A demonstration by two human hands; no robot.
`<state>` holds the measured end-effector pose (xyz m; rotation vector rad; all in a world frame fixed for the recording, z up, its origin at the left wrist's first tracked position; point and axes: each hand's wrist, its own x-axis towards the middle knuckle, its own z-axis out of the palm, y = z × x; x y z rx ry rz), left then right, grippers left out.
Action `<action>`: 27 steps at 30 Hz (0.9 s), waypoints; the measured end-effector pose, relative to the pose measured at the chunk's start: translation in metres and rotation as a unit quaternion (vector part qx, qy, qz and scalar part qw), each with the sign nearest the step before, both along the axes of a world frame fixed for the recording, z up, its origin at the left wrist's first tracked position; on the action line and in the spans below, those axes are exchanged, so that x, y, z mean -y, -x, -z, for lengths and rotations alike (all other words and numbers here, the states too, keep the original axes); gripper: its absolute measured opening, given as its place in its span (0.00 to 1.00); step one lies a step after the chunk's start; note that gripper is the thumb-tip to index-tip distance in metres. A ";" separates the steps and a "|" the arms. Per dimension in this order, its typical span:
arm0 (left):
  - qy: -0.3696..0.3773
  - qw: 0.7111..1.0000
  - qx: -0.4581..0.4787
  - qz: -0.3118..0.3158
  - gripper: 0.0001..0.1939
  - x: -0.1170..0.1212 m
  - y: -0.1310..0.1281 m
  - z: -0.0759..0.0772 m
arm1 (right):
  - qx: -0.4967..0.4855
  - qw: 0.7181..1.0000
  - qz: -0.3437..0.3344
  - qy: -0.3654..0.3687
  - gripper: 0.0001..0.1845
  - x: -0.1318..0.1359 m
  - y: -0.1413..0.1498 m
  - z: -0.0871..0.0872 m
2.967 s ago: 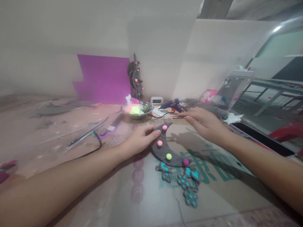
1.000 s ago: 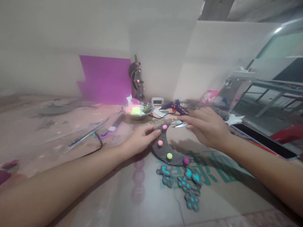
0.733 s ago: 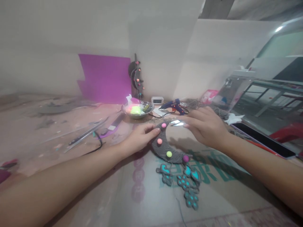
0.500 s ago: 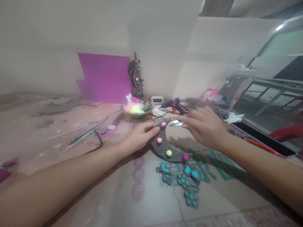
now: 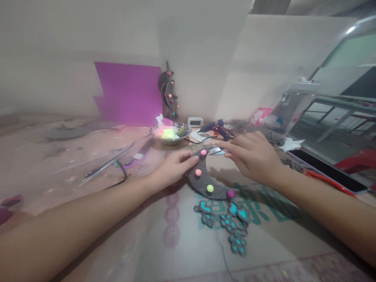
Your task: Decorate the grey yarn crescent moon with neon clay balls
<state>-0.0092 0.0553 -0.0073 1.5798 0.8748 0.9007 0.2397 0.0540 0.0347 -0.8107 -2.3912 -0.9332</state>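
Note:
A grey yarn-wrapped crescent moon [image 5: 195, 182] lies on the printed cardboard, with several coloured pom-poms along it. My left hand [image 5: 178, 166] pinches its upper end between thumb and fingers, beside the top pink pom-pom [image 5: 203, 152]. In my right hand [image 5: 252, 154] are small silver scissors [image 5: 217, 151], their blades at the crescent's upper tip; the handles are hidden by the fingers. Below the crescent, grey-edged flower and paw-like charms [image 5: 229, 222] with turquoise fillings lie on the cardboard. A loose grey strand [image 5: 225, 258] trails down from them.
A metal bowl [image 5: 172, 141] of bright pom-poms, a blue glue gun [image 5: 216, 128] and a small white clock [image 5: 195, 122] stand behind. To the right are a phone [image 5: 326, 168] and red-orange handles [image 5: 329, 181]. Purple card [image 5: 129, 94] leans on the wall.
The view has shifted slightly. Both hands keep their places at the crescent's upper end, and the scissors stay by its tip.

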 end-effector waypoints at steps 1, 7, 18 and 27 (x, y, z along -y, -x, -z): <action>0.002 1.000 0.000 -0.001 0.20 0.000 0.000 0.000 | 0.000 1.000 -0.004 -0.002 0.15 0.000 0.000 0.001; 0.000 1.000 0.005 -0.003 0.21 0.001 0.001 0.001 | -0.001 1.000 -0.012 -0.004 0.14 0.001 0.000 0.002; 0.009 1.000 0.004 -0.007 0.21 0.000 0.001 0.003 | 0.007 1.000 0.002 -0.023 0.14 0.001 0.001 0.001; -0.002 1.000 -0.013 -0.006 0.22 0.000 0.002 0.000 | 0.011 1.000 -0.017 -0.015 0.13 0.000 -0.001 0.004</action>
